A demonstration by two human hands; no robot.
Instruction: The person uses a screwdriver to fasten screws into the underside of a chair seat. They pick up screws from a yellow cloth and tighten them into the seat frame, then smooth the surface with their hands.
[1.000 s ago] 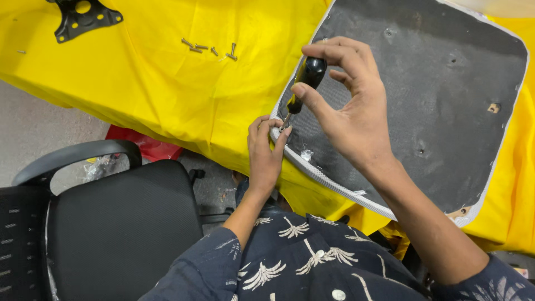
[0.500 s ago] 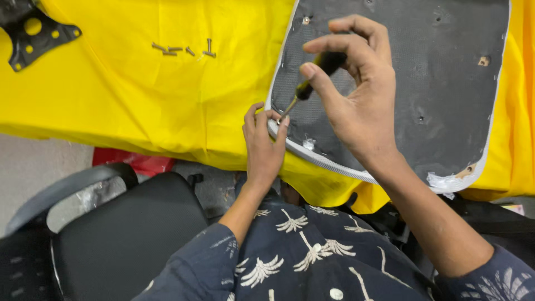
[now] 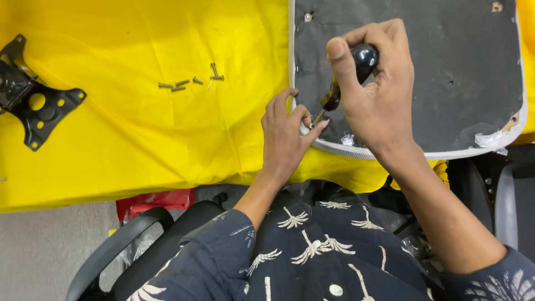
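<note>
Nearby, loose screws [image 3: 188, 82] and black bracket [image 3: 34, 106] (on yellow cloth [image 3: 139, 134]).

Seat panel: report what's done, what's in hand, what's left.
Done: the black bracket is off, and loose screws lie on the yellow cloth. In hand: the right hand works a screwdriver at the seat panel edge; the left hand steadies it. Left: white edging remains attached.

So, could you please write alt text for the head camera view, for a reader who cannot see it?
A right hand grips a black-handled screwdriver, its tip at the edge of a dark seat panel, while the left hand steadies the tip. The panel lies on a yellow cloth, with loose screws and a black metal bracket further left.
</note>
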